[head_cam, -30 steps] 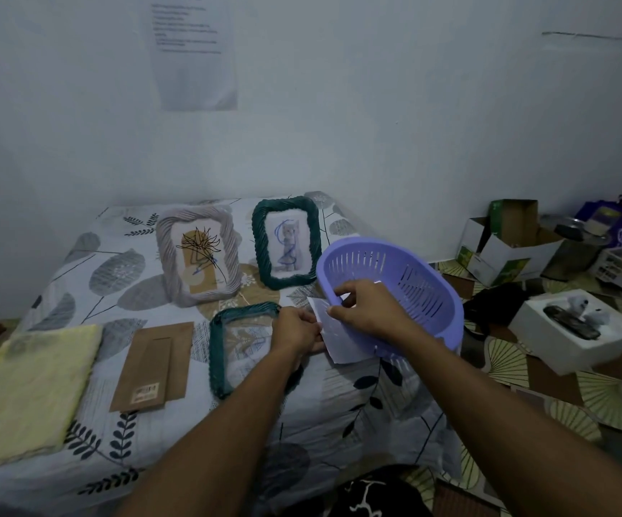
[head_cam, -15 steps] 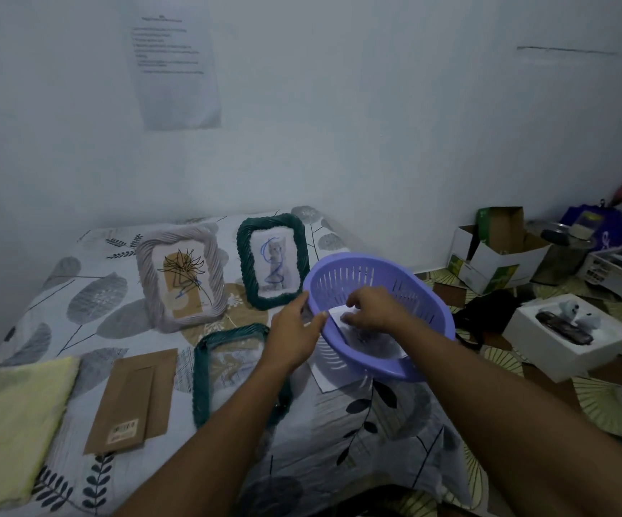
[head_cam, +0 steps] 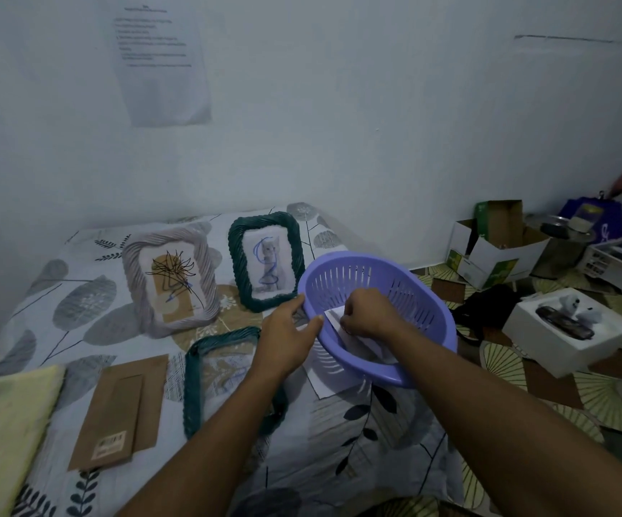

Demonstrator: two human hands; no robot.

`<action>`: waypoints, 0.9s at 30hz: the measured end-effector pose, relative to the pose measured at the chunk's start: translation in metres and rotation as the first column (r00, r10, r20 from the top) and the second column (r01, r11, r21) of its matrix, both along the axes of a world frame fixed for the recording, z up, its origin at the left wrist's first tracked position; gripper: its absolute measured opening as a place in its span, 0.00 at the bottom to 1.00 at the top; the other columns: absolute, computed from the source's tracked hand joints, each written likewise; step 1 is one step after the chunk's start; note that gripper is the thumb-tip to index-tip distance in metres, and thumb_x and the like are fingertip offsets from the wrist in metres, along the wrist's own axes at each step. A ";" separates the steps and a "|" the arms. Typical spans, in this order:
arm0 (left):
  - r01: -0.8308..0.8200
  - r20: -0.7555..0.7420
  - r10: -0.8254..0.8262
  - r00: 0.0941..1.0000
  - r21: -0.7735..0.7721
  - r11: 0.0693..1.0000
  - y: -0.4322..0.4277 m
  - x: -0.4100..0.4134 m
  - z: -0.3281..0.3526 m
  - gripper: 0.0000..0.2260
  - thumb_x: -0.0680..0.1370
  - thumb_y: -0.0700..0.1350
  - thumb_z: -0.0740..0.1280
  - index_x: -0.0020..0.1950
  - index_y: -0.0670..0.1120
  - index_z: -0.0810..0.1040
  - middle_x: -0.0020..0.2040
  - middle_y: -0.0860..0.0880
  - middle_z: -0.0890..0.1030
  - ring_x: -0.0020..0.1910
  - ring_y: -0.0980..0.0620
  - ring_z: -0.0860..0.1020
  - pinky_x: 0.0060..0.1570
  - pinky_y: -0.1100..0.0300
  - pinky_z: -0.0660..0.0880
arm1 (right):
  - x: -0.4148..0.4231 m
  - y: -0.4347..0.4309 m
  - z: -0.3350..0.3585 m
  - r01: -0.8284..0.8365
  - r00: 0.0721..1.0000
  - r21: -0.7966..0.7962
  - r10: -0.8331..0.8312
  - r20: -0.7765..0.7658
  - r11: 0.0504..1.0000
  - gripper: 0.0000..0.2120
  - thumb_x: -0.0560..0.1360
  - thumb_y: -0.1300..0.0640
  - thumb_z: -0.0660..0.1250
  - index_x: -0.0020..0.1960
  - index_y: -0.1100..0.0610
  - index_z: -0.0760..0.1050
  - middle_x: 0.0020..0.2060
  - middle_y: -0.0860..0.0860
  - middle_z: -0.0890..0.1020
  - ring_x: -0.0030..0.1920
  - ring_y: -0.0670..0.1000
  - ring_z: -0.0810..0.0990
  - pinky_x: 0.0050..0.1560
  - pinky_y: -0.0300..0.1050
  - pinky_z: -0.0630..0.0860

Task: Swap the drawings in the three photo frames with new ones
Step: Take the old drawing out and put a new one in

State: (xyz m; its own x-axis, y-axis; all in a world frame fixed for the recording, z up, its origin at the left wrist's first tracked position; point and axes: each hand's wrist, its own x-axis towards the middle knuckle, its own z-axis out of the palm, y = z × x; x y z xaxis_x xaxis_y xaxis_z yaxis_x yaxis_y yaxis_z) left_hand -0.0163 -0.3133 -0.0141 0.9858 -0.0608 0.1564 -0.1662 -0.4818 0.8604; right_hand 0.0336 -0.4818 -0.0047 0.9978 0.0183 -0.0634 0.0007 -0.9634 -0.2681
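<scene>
Head view: your right hand (head_cam: 367, 317) pinches a paper (head_cam: 333, 318) inside the basket (head_cam: 427, 305).
Its fingers (head_cam: 350, 325) curl over the paper and hide whatever is drawn on it. Another paper (head_cam: 323, 382) pokes out from under the basket, mostly covered. Your left hand (head_cam: 287, 341), nearly straight and holding nothing, rests against the basket's rim, and its arm crosses the flat frame (head_cam: 194, 382). A grey frame (head_cam: 130, 263) and a green frame (head_cam: 236, 255) stand behind on the leaf-print cloth (head_cam: 78, 292), by a white wall (head_cam: 339, 125). Boxes (head_cam: 496, 255) litter the floor at right. A second ago the paper was outside the basket, at its near rim.
</scene>
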 end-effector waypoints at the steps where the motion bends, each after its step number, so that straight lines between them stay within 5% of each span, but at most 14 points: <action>1: 0.004 -0.001 -0.004 1.000 0.002 1.000 0.000 0.000 0.001 0.28 0.77 0.50 0.68 0.74 0.44 0.66 0.73 0.47 0.69 0.69 0.48 0.69 0.68 0.52 0.67 | 0.001 -0.002 0.000 0.017 1.000 0.032 -0.017 0.006 0.999 0.12 0.72 0.55 0.68 0.34 0.62 0.77 0.31 0.59 0.79 0.36 0.59 0.80 0.38 0.48 0.77; 5: 0.013 -0.027 -0.013 1.000 0.002 1.000 0.002 0.000 0.003 0.27 0.78 0.51 0.67 0.74 0.45 0.65 0.72 0.47 0.69 0.69 0.48 0.69 0.68 0.51 0.67 | 0.003 -0.011 0.007 0.075 0.992 0.244 -0.098 0.083 0.967 0.15 0.75 0.57 0.66 0.31 0.57 0.68 0.28 0.61 0.72 0.30 0.53 0.71 0.35 0.50 0.74; 8: 0.016 0.009 -0.016 1.000 -0.047 0.999 0.004 -0.003 0.006 0.21 0.79 0.51 0.65 0.70 0.46 0.71 0.66 0.48 0.74 0.65 0.48 0.72 0.63 0.52 0.71 | -0.003 -0.012 0.025 0.074 0.987 0.420 -0.128 0.102 0.905 0.18 0.79 0.58 0.61 0.32 0.56 0.63 0.27 0.53 0.65 0.30 0.51 0.64 0.31 0.45 0.61; 10: -0.033 0.019 0.036 0.999 -0.134 0.990 0.004 -0.004 0.013 0.15 0.80 0.49 0.64 0.64 0.44 0.74 0.58 0.49 0.76 0.58 0.49 0.75 0.55 0.57 0.70 | -0.008 -0.007 0.040 0.072 0.984 0.630 -0.159 0.084 0.773 0.14 0.80 0.57 0.60 0.35 0.56 0.68 0.30 0.51 0.69 0.33 0.50 0.66 0.34 0.44 0.61; 13: -0.125 -0.143 0.081 0.986 -0.325 0.937 0.018 -0.004 0.027 0.16 0.81 0.50 0.62 0.66 0.44 0.73 0.59 0.47 0.78 0.55 0.49 0.77 0.54 0.54 0.74 | -0.022 0.017 0.065 0.004 0.984 0.864 -0.157 0.087 0.503 0.13 0.80 0.56 0.62 0.36 0.54 0.72 0.34 0.54 0.74 0.36 0.51 0.70 0.37 0.44 0.65; 16: -0.173 -0.293 -0.016 0.956 -0.609 0.774 0.036 -0.007 0.038 0.12 0.81 0.45 0.63 0.63 0.43 0.74 0.53 0.44 0.81 0.46 0.48 0.80 0.41 0.56 0.79 | -0.033 0.043 0.074 -0.011 0.990 0.942 -0.130 0.058 0.337 0.13 0.80 0.56 0.62 0.37 0.54 0.73 0.36 0.56 0.77 0.37 0.53 0.73 0.37 0.45 0.69; 18: -0.195 -0.263 0.019 0.965 -0.663 0.723 0.056 -0.016 0.043 0.12 0.78 0.37 0.66 0.62 0.41 0.74 0.47 0.45 0.82 0.41 0.49 0.80 0.38 0.56 0.79 | -0.039 0.064 0.067 0.012 0.989 0.933 -0.142 0.042 0.360 0.12 0.79 0.55 0.63 0.37 0.54 0.73 0.37 0.56 0.79 0.37 0.54 0.75 0.38 0.46 0.70; 21: -0.235 -0.213 0.132 0.968 -0.585 0.777 0.091 -0.030 0.038 0.15 0.76 0.33 0.67 0.61 0.43 0.74 0.45 0.44 0.82 0.42 0.49 0.81 0.38 0.56 0.80 | -0.048 0.090 0.045 0.019 0.986 0.883 -0.154 0.061 0.469 0.07 0.77 0.57 0.65 0.40 0.53 0.74 0.40 0.58 0.80 0.38 0.54 0.75 0.39 0.46 0.70; 27: -0.286 0.021 0.286 0.958 0.000 0.958 0.137 -0.049 -0.007 0.17 0.73 0.40 0.72 0.60 0.48 0.75 0.39 0.52 0.79 0.40 0.54 0.78 0.46 0.54 0.79 | -0.071 0.126 -0.006 -0.038 0.991 0.733 -0.068 0.114 0.679 0.08 0.73 0.61 0.71 0.52 0.56 0.76 0.39 0.50 0.77 0.40 0.50 0.76 0.42 0.42 0.73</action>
